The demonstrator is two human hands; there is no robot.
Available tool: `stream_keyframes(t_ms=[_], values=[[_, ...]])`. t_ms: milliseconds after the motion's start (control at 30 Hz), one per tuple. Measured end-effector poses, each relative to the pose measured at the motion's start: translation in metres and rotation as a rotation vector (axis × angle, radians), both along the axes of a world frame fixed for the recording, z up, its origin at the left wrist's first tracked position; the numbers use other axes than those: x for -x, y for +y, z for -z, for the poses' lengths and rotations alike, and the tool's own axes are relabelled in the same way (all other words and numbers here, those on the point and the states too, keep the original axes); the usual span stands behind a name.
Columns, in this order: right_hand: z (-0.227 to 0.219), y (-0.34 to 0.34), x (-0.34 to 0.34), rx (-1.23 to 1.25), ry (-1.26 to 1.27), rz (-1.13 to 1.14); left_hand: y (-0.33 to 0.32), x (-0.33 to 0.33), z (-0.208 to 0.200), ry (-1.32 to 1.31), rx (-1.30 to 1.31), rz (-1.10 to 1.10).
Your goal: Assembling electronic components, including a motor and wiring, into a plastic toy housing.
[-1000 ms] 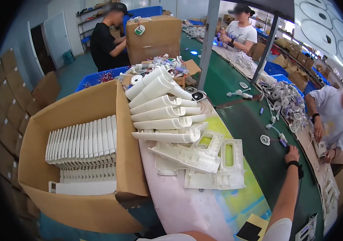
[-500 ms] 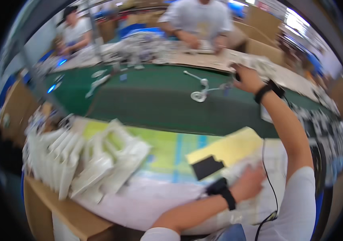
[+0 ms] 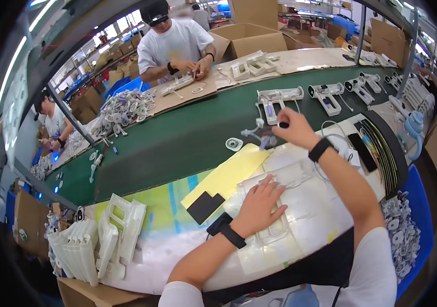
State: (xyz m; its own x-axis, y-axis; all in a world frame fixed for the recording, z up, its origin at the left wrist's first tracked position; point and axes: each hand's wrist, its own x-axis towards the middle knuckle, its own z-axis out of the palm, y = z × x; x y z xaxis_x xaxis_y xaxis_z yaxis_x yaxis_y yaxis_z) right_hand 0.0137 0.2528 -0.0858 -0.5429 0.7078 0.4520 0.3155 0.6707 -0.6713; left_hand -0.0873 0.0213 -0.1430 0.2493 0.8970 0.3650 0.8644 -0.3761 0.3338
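My left hand (image 3: 260, 205) lies with spread fingers on a translucent white plastic housing (image 3: 278, 230) on the table in front of me. Farther off and to the right, my right hand (image 3: 296, 129) pinches a small wired part (image 3: 259, 128) with a dark round end at the fingertips. Pale and purplish pieces of it dangle over the near edge of the green belt, slightly blurred. Just beyond the left hand is a yellow sheet (image 3: 228, 174) with a black piece (image 3: 205, 207) on it. A round white part (image 3: 234, 144) sits on the belt.
White housings (image 3: 121, 230) stand stacked at the left. Across the green conveyor belt (image 3: 162, 153), a person (image 3: 175, 48) works at a cardboard-covered bench. Housings with fitted parts (image 3: 280, 102) line the belt's right. A phone (image 3: 362, 152) and blue bin (image 3: 423, 240) are at my right.
The view has swung to the right. My right hand has drawn the wired part nearer from over the belt. The left hand now rests spread on the housing.
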Motion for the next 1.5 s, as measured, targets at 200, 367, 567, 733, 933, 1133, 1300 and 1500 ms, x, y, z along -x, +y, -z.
stream_keyframes(t_ms=[200, 367, 567, 733, 933, 1133, 1300, 1500], values=[[0.022, -0.038, -0.022, 0.872, 0.408, -0.054, 0.001, -0.006, 0.0, -0.005, -0.006, -0.055], [0.033, -0.06, -0.025, 0.685, 0.43, -0.163, 0.009, -0.001, -0.022, -0.166, 0.154, -0.158], [0.023, -0.106, -0.018, 0.956, 0.498, -0.545, 0.026, 0.001, -0.05, -0.308, -0.153, -0.264], [0.02, -0.083, -0.009, 0.464, 0.311, -0.672, 0.028, 0.039, -0.049, -0.502, -0.14, -0.324], [0.049, -0.086, 0.006, -0.005, 0.048, -0.522, 0.022, 0.039, -0.073, -1.033, 0.308, -0.129], [0.043, -0.066, -0.003, 0.185, 0.032, -0.36, 0.025, 0.025, -0.062, -1.292, 0.295, 0.156], [0.023, -0.052, -0.009, -0.175, -0.067, -0.161, 0.031, 0.043, -0.06, -1.433, 0.267, -0.01], [0.037, -0.046, -0.008, -0.319, -0.14, -0.077, 0.04, 0.059, -0.042, -1.308, 0.225, -0.18]])
